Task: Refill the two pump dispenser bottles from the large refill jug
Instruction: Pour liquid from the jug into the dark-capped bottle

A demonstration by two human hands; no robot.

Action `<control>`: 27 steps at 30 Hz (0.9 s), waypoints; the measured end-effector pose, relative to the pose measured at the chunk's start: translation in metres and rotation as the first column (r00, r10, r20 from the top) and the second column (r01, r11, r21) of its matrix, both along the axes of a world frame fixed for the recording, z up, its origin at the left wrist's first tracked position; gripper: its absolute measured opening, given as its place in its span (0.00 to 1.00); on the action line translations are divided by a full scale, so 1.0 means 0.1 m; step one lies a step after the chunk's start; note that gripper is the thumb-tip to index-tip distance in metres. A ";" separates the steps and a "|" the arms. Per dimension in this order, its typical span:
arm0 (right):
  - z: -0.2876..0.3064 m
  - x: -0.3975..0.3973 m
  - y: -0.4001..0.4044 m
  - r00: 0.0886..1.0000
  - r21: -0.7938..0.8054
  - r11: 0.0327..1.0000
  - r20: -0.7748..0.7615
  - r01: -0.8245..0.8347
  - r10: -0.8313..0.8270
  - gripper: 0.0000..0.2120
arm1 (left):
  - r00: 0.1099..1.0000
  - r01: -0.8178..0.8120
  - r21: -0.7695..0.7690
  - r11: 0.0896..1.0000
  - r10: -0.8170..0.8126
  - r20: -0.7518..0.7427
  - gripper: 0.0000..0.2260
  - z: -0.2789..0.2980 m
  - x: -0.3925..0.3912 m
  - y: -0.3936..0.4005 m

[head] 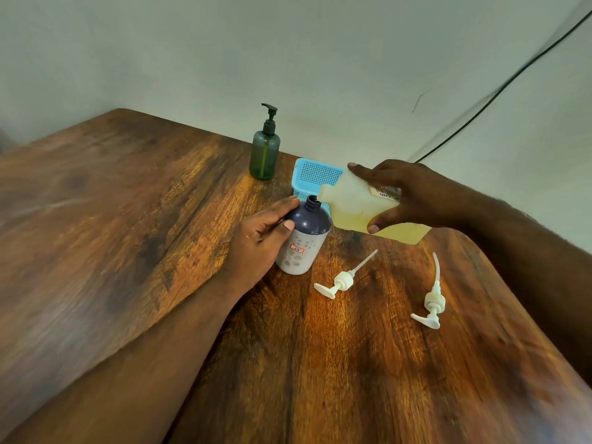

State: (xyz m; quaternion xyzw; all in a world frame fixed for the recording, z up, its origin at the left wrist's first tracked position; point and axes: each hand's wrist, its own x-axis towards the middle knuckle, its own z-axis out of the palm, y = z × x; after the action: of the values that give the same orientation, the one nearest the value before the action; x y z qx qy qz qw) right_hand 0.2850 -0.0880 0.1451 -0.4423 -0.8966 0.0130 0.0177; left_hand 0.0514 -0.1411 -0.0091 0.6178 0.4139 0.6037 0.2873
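Two hands engaged: left hand (262,238) wrapped round purple bottle (304,238) for steadiness; right hand (413,195) clamped on refill jug (355,203), tipped spout-to-neck for pouring

Jug (362,206) tipped over open bottle (304,238); 2 pumps (341,280) on table (128,219) in front.

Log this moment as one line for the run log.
step: pouring | right hand: grips tilted refill jug, spout at bottle mouth | left hand: holds open navy-topped bottle | two white pumps on table | green dispenser: capped, untouched
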 end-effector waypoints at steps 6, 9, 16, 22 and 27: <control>0.01 -0.01 -0.01 1.000 0.003 1.000 0.002 -0.005 0.005 0.43 | 1.000 0.000 -0.013 1.000 0.000 0.003 0.18 0.01 0.00 0.00; 0.02 -0.01 -0.02 1.000 -0.003 1.000 0.000 -0.007 0.007 0.43 | 1.000 -0.006 -0.008 1.000 0.006 -0.009 0.18 0.00 0.00 0.00; 0.02 -0.01 -0.02 1.000 -0.001 1.000 -0.002 -0.005 0.005 0.43 | 0.999 -0.022 0.008 1.000 0.023 -0.030 0.18 0.00 0.01 0.01; 0.02 -0.01 -0.03 1.000 -0.003 1.000 0.004 -0.001 0.001 0.43 | 0.999 -0.022 0.020 1.000 0.022 -0.038 0.18 -0.01 0.00 0.01; 0.03 -0.02 -0.03 1.000 -0.003 1.000 0.009 -0.003 0.003 0.43 | 0.998 -0.027 0.029 0.999 0.028 -0.048 0.18 -0.01 0.00 0.01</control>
State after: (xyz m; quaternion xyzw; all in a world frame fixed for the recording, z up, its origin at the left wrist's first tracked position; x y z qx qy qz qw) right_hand 0.2830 -0.0910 0.1482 -0.4412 -0.8972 0.0126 0.0131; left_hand 0.0515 -0.1401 -0.0098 0.6304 0.4207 0.5982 0.2601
